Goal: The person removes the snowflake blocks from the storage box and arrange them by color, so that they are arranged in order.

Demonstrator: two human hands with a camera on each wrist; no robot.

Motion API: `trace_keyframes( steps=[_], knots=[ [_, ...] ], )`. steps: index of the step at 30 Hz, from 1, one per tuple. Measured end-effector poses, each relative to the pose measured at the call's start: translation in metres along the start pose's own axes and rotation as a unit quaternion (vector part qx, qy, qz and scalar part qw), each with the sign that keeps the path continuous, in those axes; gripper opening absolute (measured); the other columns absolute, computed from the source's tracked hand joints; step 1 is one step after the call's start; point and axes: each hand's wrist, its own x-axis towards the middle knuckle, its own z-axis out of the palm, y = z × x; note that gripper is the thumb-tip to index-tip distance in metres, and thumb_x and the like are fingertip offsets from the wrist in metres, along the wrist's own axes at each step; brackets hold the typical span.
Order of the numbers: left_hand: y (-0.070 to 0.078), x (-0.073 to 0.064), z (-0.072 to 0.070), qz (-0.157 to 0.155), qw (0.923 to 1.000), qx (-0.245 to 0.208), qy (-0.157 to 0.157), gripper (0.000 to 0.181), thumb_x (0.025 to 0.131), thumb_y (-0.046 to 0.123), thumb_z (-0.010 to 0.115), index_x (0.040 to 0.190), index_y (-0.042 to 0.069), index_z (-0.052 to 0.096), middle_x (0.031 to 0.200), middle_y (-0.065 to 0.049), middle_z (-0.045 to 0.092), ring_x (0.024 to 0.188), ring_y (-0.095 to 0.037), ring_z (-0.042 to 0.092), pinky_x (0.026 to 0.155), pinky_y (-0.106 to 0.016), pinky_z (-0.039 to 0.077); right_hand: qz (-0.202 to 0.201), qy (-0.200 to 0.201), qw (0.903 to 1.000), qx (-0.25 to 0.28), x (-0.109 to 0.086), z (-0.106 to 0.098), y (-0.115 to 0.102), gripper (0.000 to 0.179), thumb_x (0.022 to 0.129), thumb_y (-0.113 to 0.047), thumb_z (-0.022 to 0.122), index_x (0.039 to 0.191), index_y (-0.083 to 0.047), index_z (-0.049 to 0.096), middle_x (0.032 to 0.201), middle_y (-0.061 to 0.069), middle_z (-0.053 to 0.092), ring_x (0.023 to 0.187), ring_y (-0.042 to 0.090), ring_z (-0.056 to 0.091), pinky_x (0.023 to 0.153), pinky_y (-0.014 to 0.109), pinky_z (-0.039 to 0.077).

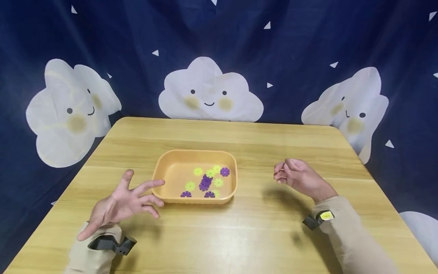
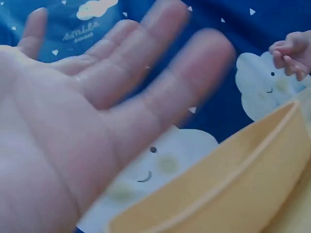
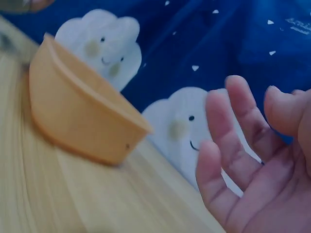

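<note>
An orange-yellow plastic basin point(image 1: 194, 200) sits on the table, holding several flower-shaped discs. Some discs are yellow-green point(image 1: 198, 171); others, such as a purple disc point(image 1: 224, 172), are dark, with a few overlapping in the middle. To the basin's left, my left hand point(image 1: 118, 205) is spread with its palm turned up and fingertips close by the left rim; nothing is in it. My right hand point(image 1: 302, 179) hovers over the table well to the basin's right. Its fingers are loosely bent, and the right wrist view shows an empty palm point(image 3: 262, 194).
The wooden table point(image 1: 246, 236) has rounded far corners. Behind it hangs a dark blue curtain point(image 1: 291, 42) printed with smiling white clouds and small triangles. A black strapped device point(image 1: 113, 243) is on the left sleeve, another device point(image 1: 318, 219) on the right.
</note>
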Motion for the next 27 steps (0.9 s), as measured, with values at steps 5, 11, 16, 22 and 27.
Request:
trace_keyframes(
  steps=[5, 11, 16, 22, 27],
  knots=[
    [-0.013, -0.005, 0.008, 0.031, 0.9957, 0.022, 0.084, 0.106, 0.085, 0.037, 0.073, 0.148, 0.02, -0.011, 0.151, -0.034, -0.018, 0.137, -0.049, 0.021, 0.105, -0.061, 0.033, 0.055, -0.065, 0.9958, 0.032, 0.014, -0.008, 0.007, 0.028, 0.105, -0.012, 0.035, 0.083, -0.012, 0.053, 0.108, 0.001, 0.064, 0.096, 0.014, 0.06, 0.077, 0.025, 0.05],
    [-0.006, -0.001, 0.018, -0.013, 0.9385, 0.174, 0.298, 0.061, 0.096, -0.005, 0.05, 0.144, 0.003, 0.013, 0.15, -0.033, 0.016, 0.129, -0.045, 0.038, 0.104, -0.053, 0.039, 0.04, -0.109, 0.993, 0.024, 0.029, -0.01, 0.012, 0.031, 0.102, -0.011, 0.048, 0.074, -0.011, 0.036, 0.116, 0.003, 0.061, 0.104, 0.017, 0.059, 0.087, 0.031, 0.048],
    [-0.009, -0.007, 0.026, -0.015, 0.863, 0.262, 0.432, 0.049, 0.085, -0.03, 0.039, 0.131, -0.015, 0.029, 0.137, -0.031, 0.041, 0.119, -0.04, 0.051, 0.098, -0.046, 0.047, -0.04, -0.059, 0.9952, 0.067, 0.048, 0.0, 0.02, 0.012, 0.102, -0.001, 0.042, 0.103, -0.005, 0.053, 0.126, 0.011, 0.057, 0.114, 0.025, 0.056, 0.096, 0.036, 0.047],
    [-0.01, -0.024, 0.031, -0.004, 0.7908, 0.303, 0.532, 0.042, 0.085, -0.03, 0.039, 0.125, -0.018, 0.034, 0.126, -0.026, 0.051, 0.116, -0.035, 0.053, 0.096, -0.04, 0.05, -0.049, -0.036, 0.9966, 0.055, 0.071, 0.01, 0.025, 0.031, 0.101, 0.002, 0.039, 0.129, -0.001, 0.052, 0.131, 0.016, 0.055, 0.121, 0.031, 0.053, 0.1, 0.039, 0.046],
    [-0.017, -0.028, 0.026, -0.081, 0.6668, 0.383, 0.634, 0.048, 0.081, -0.03, 0.051, 0.125, -0.015, 0.041, 0.124, -0.018, 0.052, 0.116, -0.026, 0.052, 0.097, -0.028, 0.047, -0.026, -0.004, 0.9996, 0.012, 0.087, 0.016, 0.026, 0.028, 0.101, -0.004, 0.045, 0.127, 0.0, 0.054, 0.126, 0.016, 0.058, 0.116, 0.03, 0.058, 0.099, 0.04, 0.047]
  ],
)
